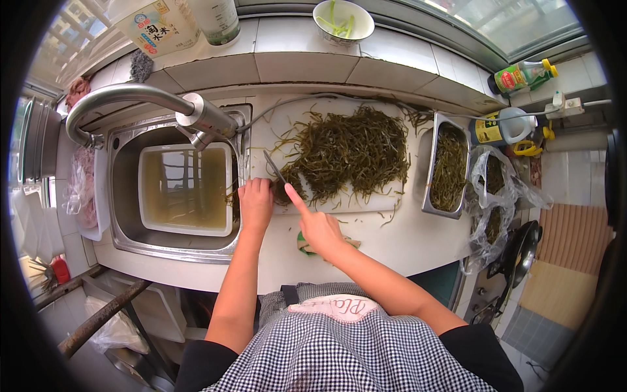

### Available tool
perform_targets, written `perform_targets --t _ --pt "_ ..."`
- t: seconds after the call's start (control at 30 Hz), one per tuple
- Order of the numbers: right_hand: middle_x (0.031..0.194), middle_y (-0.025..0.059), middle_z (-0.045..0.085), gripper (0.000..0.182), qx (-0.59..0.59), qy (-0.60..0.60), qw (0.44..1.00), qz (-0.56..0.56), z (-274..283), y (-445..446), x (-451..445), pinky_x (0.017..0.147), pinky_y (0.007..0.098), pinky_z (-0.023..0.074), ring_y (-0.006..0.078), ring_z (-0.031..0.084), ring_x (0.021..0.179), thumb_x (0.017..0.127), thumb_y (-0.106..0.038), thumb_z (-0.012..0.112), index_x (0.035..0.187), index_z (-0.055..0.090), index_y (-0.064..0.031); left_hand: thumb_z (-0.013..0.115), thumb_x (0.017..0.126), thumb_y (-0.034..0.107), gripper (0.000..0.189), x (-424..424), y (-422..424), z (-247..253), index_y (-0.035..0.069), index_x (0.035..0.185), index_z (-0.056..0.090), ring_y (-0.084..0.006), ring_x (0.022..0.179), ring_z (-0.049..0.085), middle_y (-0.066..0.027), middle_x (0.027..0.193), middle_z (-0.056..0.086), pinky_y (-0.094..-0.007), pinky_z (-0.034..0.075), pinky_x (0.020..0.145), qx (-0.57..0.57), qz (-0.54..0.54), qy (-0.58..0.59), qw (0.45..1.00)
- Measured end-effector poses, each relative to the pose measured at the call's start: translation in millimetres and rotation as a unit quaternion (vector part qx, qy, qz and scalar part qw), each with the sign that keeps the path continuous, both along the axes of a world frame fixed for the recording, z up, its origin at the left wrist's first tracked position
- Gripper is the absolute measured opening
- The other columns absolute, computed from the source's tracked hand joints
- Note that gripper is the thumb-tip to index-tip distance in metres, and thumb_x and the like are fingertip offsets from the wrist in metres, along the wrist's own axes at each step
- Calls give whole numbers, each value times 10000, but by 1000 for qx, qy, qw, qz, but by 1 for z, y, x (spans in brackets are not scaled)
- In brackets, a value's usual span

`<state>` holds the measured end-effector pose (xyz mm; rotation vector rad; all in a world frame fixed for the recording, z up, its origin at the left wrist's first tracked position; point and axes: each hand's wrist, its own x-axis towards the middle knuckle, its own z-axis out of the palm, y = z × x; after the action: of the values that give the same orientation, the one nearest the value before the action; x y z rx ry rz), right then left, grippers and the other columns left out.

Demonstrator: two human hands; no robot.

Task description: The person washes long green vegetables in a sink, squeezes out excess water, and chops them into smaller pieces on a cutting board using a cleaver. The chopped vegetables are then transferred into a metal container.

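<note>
My right hand [318, 230] grips a kitchen knife [275, 166], its index finger stretched along the back of the blade. The blade points up and to the left over the left part of a white cutting board [338, 205]. My left hand [255, 203] rests at the board's left edge, its fingertips on a small bunch of dark green strands that look like seaweed, just left of the knife. A large heap of shredded seaweed [360, 149] covers much of the board. A cloth [304, 244] lies partly hidden under my right wrist.
At left, a steel sink [125, 206] holds a white tub [186, 230] of cloudy water under a faucet [208, 115]. Right of the board stand a steel pan [431, 203] of seaweed and plastic bags [490, 196]. A bowl [343, 36] stands on the ledge; a cable [313, 96] crosses behind the board.
</note>
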<state>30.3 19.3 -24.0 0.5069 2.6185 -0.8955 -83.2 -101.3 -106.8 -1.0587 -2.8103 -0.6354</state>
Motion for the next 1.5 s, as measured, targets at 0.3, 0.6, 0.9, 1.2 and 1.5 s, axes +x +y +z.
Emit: perform_targets --t 0.3,0.6,0.9,1.2,1.5 --pt "555 158 554 803 18 65 995 -68 16 49 5 517 446 433 352 554 516 789 -47 487 1408 95 -375 599 793 108 240 -1 31 12 32 1016 553 -315 823 541 -129 893 572 -406 420 734 217 10 -136 967" --pt "544 175 545 731 54 -28 996 65 14 22 7 533 461 449 370 558 527 816 -79 458 1402 131 -368 646 695 75 238 -3 -27 16 95 921 574 -250 867 500 -71 871 528 -368 388 749 8 13 -46 999" --pt "532 173 526 729 -17 46 998 27 13 29 12 521 461 419 355 549 506 818 -68 465 1402 143 -361 578 805 92 195 -9 -23 1 73 999 588 -213 831 528 -60 872 580 -352 383 760 260 150 -220 928" --pt "569 168 550 660 -8 145 987 -69 13 29 11 502 438 436 336 559 505 842 -90 477 1407 193 -280 600 779 82 204 -11 -29 0 90 983 606 -244 847 524 -65 912 566 -358 404 760 163 98 -78 979" --pt "531 140 545 694 67 90 991 -77 24 68 49 478 462 431 352 546 478 835 -122 496 1420 148 -259 619 750 114 160 -33 37 -6 79 897 566 -272 860 513 -73 895 560 -379 392 735 114 116 -39 986"
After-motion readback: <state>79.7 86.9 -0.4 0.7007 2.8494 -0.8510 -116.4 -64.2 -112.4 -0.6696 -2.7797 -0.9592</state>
